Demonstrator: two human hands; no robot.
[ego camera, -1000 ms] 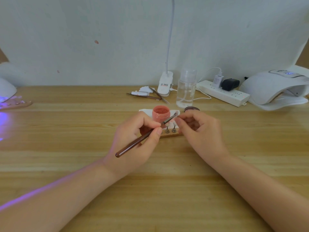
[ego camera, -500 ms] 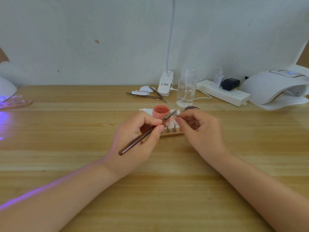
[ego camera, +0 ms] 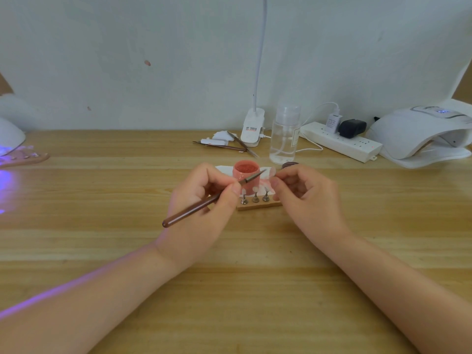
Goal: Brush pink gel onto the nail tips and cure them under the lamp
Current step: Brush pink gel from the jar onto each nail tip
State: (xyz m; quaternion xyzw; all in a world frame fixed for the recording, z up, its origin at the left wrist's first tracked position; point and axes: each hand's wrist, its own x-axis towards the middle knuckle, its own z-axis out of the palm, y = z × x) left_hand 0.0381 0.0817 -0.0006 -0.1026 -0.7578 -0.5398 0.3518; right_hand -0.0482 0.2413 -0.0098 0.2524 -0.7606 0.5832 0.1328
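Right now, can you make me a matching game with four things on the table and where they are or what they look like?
Things:
1. brush
2. gel pot
3. clear bottle
4. power strip

Clues:
A. white, with plugs in it, at the back right
B. open and pink, behind the wooden stand
C. held in the left hand
D. see-through, beside the desk lamp's clip

Pairs: 1-C, 2-B, 3-D, 4-A

A pink pot (ego camera: 245,172) of pink gel is seen on a pale wooden table (ego camera: 127,200) streaked with lighter and darker grain. A dark brown brush (ego camera: 196,206) is shown. The power strip (ego camera: 341,143) and lamp (ego camera: 419,134) are white; violet light is cast at the left edge.
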